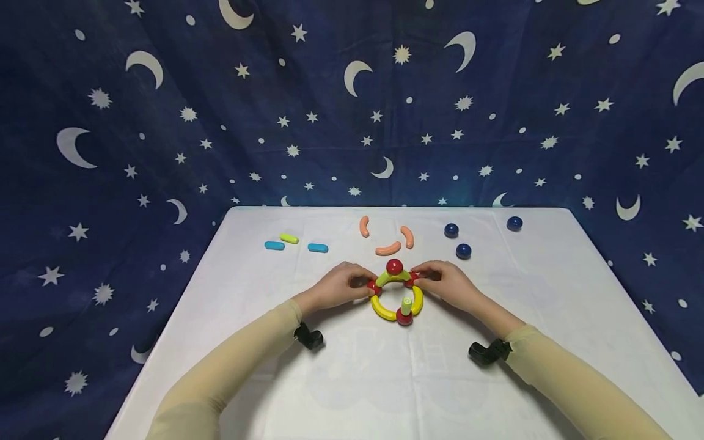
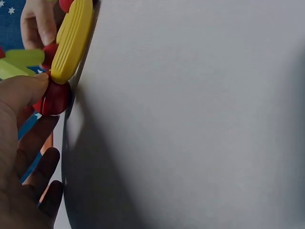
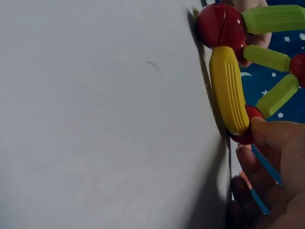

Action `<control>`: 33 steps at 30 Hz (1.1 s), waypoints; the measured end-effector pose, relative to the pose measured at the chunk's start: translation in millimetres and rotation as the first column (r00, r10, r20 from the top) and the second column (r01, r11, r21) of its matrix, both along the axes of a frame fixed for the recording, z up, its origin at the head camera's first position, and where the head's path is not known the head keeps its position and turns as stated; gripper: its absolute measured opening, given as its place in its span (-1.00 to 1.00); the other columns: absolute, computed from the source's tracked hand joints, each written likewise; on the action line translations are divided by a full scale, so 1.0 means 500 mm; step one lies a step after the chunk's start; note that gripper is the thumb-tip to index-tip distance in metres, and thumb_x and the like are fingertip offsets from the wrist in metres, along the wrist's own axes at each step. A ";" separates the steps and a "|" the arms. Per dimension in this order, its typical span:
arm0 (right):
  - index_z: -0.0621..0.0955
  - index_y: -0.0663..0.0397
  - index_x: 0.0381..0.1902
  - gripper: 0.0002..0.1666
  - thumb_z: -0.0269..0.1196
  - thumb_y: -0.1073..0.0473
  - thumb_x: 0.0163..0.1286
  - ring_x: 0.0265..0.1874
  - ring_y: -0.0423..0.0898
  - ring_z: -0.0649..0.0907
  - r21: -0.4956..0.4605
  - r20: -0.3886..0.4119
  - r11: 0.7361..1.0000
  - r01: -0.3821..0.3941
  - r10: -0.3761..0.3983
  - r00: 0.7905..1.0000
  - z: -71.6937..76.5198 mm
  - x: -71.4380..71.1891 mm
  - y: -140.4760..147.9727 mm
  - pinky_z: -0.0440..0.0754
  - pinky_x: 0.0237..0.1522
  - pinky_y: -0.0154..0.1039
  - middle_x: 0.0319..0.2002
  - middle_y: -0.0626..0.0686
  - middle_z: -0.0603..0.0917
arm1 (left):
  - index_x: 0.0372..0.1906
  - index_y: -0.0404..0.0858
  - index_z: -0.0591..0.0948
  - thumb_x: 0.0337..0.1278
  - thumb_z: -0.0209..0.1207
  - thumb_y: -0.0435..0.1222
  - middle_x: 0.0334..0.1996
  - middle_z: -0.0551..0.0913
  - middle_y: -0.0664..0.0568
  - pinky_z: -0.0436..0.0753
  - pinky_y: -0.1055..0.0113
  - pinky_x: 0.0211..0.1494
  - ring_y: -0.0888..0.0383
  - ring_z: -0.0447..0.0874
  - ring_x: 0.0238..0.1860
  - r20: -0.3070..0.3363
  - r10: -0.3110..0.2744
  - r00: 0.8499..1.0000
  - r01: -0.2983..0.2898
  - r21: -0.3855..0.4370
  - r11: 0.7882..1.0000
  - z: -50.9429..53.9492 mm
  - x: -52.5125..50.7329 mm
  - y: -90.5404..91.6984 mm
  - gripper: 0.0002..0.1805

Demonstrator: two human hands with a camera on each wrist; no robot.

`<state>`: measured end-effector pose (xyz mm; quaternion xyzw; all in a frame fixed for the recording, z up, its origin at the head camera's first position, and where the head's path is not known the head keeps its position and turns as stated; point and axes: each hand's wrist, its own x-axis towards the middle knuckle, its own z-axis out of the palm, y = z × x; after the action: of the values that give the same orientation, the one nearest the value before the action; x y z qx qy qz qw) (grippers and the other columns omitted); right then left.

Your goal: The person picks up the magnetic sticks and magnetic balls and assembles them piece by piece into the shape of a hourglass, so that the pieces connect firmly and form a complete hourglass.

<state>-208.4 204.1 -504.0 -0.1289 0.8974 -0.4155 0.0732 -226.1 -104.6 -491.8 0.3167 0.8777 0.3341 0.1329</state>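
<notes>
The left hand pinches a shiny red ball between thumb and finger. The right hand pinches another shiny red ball the same way. The hands are apart, with the toy between them. It is a ring of curved yellow sticks and red balls, sitting on the white table. Straight lime-green sticks lean up to a red top ball. One more green stick pokes up from the near red ball. Past the toy lie three bendy orange sticks. Two straight blue sticks and a small yellow-green stick lie left. Three round, dark blue balls sit right.
</notes>
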 end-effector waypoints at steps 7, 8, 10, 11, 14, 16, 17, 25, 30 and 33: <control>0.71 -0.05 0.15 -0.62 0.37 0.01 0.43 -0.05 0.00 0.61 0.000 0.061 1.000 0.005 -0.005 0.998 0.003 -0.032 -0.021 0.61 0.13 0.00 -0.06 -0.03 0.71 | 0.14 -0.05 0.72 0.28 0.38 -0.13 -0.03 0.71 0.31 0.50 0.26 0.17 0.27 0.54 -0.02 -0.020 0.012 1.000 -0.012 -0.011 1.000 -0.003 0.011 -0.009 -0.64; 0.71 -0.05 0.15 -0.62 0.37 0.01 0.43 -0.06 0.00 0.61 -0.004 0.066 1.000 0.005 -0.005 0.998 0.003 -0.036 -0.023 0.61 0.12 -0.01 -0.07 -0.03 0.71 | 0.15 -0.05 0.72 0.28 0.37 -0.15 -0.03 0.71 0.31 0.50 0.27 0.17 0.28 0.54 -0.01 -0.021 0.008 1.000 -0.008 -0.007 1.000 -0.004 0.012 -0.011 -0.64; 0.70 -0.04 0.15 -0.62 0.36 0.01 0.43 -0.07 0.00 0.60 -0.011 0.074 1.000 -0.001 0.002 0.997 0.006 -0.042 -0.029 0.61 0.09 -0.03 -0.08 -0.02 0.71 | 0.15 -0.06 0.72 0.28 0.36 -0.18 -0.03 0.72 0.31 0.50 0.27 0.16 0.26 0.55 -0.02 -0.016 0.003 1.000 -0.003 -0.004 1.000 -0.003 0.015 -0.015 -0.64; 0.70 -0.04 0.15 -0.61 0.36 0.01 0.43 -0.08 0.00 0.60 -0.012 0.076 1.000 -0.006 0.007 0.997 0.007 -0.046 -0.031 0.60 0.08 -0.04 -0.09 -0.02 0.71 | 0.15 -0.06 0.72 0.28 0.36 -0.19 -0.04 0.72 0.32 0.50 0.28 0.16 0.27 0.55 -0.02 -0.017 0.001 1.000 -0.001 -0.006 1.000 -0.003 0.016 -0.017 -0.65; 0.71 -0.03 0.14 -0.62 0.37 0.01 0.43 -0.09 -0.02 0.61 -0.029 0.083 0.999 -0.019 0.022 0.996 0.004 -0.058 -0.037 0.60 0.06 -0.07 -0.10 -0.02 0.71 | 0.15 -0.06 0.72 0.28 0.35 -0.20 -0.04 0.71 0.33 0.49 0.27 0.17 0.27 0.54 0.00 -0.022 -0.015 1.000 0.015 -0.007 1.000 -0.003 0.020 -0.021 -0.65; 0.72 -0.03 0.12 -0.62 0.38 0.00 0.41 -0.10 -0.03 0.62 -0.037 0.086 0.999 -0.033 0.036 0.996 0.002 -0.067 -0.040 0.60 0.05 -0.07 -0.11 -0.03 0.72 | 0.13 -0.04 0.73 0.28 0.36 -0.17 -0.06 0.71 0.35 0.49 0.28 0.17 0.28 0.54 0.00 -0.031 -0.024 0.999 0.023 -0.015 1.000 -0.004 0.023 -0.022 -0.66; 0.73 -0.03 0.11 -0.62 0.39 -0.01 0.41 -0.10 -0.03 0.62 -0.039 0.085 0.998 -0.041 0.044 0.995 0.000 -0.071 -0.041 0.60 0.05 -0.08 -0.11 -0.03 0.72 | 0.12 -0.03 0.74 0.28 0.37 -0.16 -0.06 0.70 0.36 0.49 0.29 0.16 0.29 0.53 0.00 -0.036 -0.027 0.999 0.027 -0.018 0.999 -0.005 0.026 -0.021 -0.67; 0.74 -0.05 0.10 -0.62 0.37 -0.06 0.43 -0.11 -0.03 0.60 -0.081 0.102 0.987 -0.138 0.146 0.984 0.002 -0.087 -0.043 0.53 0.06 -0.10 -0.12 -0.05 0.74 | 0.00 0.05 0.73 0.20 0.42 0.00 -0.21 0.67 0.39 0.47 0.28 0.03 0.26 0.48 -0.09 -0.060 -0.025 0.998 0.023 -0.029 0.999 -0.009 0.050 0.002 -0.69; 0.72 -0.03 0.16 -0.60 0.29 -0.06 0.49 0.02 0.01 0.58 -0.124 0.151 0.978 -0.165 0.183 0.971 0.008 -0.088 -0.036 0.48 0.18 -0.03 0.03 -0.01 0.74 | -0.07 0.05 0.69 0.19 0.41 0.08 -0.32 0.62 0.44 0.44 0.31 -0.06 0.28 0.46 -0.18 -0.076 -0.030 0.997 0.029 -0.020 0.999 -0.015 0.062 0.025 -0.68; 0.70 -0.02 0.19 -0.58 0.26 -0.07 0.52 0.10 0.03 0.58 -0.124 0.152 0.982 -0.140 0.158 0.976 0.009 -0.084 -0.028 0.47 0.25 0.04 0.11 0.03 0.71 | -0.09 0.05 0.69 0.18 0.40 0.09 -0.34 0.61 0.45 0.44 0.33 -0.09 0.28 0.46 -0.21 -0.091 -0.037 0.995 0.036 -0.015 0.999 -0.017 0.065 0.033 -0.68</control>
<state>-250.5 190.3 -499.3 -0.1659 0.8514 -0.4679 0.1692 -193.5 -88.1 -500.5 0.3467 0.8792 0.3109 0.1008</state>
